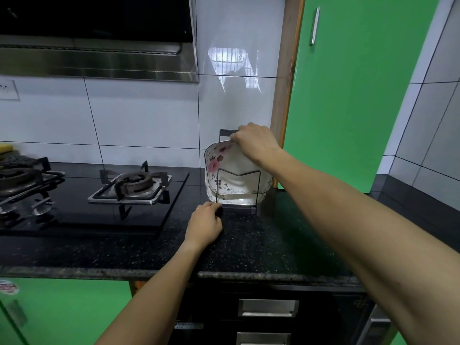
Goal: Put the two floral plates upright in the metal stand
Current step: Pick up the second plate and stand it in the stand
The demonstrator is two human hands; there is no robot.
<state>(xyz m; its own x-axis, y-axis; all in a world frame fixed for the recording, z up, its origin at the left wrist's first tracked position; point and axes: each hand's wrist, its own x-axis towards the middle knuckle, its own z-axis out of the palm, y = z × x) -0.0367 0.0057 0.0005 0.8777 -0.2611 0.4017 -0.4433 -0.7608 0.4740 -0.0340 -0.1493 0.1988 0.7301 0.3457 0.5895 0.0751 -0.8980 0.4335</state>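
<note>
We look down at a dark speckled counter [249, 245] in a kitchen with white wall tiles and green cabinet doors. The landmark is a black metal stand [239, 192] of thin wire, set toward the back of the counter beside a tall green cabinet [348, 95].

A floral plate [232, 168], white with rounded corners and pink and dark flowers along its rim, stands on edge in the stand, its face turned toward us and leaning slightly back. A wire loop of the stand crosses in front of its lower half. Behind its lower rim we see a second patterned edge, which may be another plate, but we cannot tell for sure.

Our right hand [254, 141] is above the stand, fingers curled closed over the top right edge of the plate, holding it. The forearm runs back from there to the lower right corner of the view.

Our left hand [205, 224] rests on the counter just in front of the stand's left corner, fingers bent and touching the base rail. Whether they grip the rail or only press on it, we cannot tell.

To the left of the stand lies a black glass gas stove [99, 195] with two burners, under a steel range hood [99, 58].
</note>
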